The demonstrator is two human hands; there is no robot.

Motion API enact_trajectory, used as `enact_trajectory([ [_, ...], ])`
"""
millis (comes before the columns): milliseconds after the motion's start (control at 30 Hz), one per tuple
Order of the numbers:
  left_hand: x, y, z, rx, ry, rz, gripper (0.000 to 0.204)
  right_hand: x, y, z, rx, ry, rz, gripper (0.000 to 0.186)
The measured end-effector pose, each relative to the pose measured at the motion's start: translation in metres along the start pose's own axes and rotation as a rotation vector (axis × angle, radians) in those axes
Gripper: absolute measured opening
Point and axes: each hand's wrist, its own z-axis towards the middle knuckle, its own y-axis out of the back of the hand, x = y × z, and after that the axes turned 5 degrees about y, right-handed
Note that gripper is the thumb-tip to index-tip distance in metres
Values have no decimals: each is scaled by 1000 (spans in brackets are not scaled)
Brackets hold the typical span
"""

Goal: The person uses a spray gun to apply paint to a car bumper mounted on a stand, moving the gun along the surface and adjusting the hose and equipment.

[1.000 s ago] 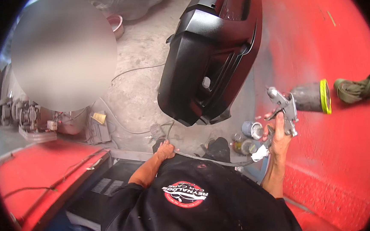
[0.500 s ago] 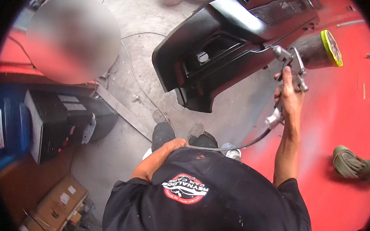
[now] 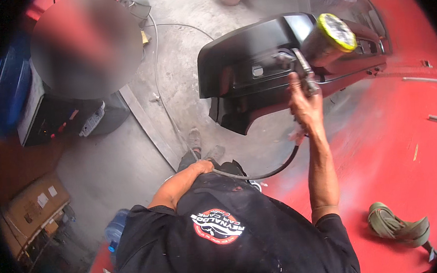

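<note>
Right hand (image 3: 307, 109) wrapped round the gun (image 3: 303, 72), its cup (image 3: 320, 49) raised in front of the bumper (image 3: 241, 56), which lies ahead of me over the floor (image 3: 180, 81); left hand (image 3: 202, 167) clenched on the hose (image 3: 262, 176) at my lap. Risk, as I judge it: the hose could swing into the bumper if my left grip slips, or the gun could knock its face if my wrist drifts closer. Trigger finger hidden, nozzle blurred, so can't tell whether it's spraying; cup covers part of the bumper, whose support I can't see.
</note>
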Motion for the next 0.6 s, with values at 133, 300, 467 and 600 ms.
enact_trajectory([
  [133,26,-27,4,4,27,25,38,0,-52,-5,289,-45,14,36],
  [300,36,-48,-7,-157,131,-91,35,10,-69,1,612,-294,79,39],
  [467,9,-7,-14,-150,-34,-29,36,5,-39,28,384,-221,2,40],
  [600,-32,23,-5,-133,-117,-165,32,-1,28,62,98,-184,4,41],
])
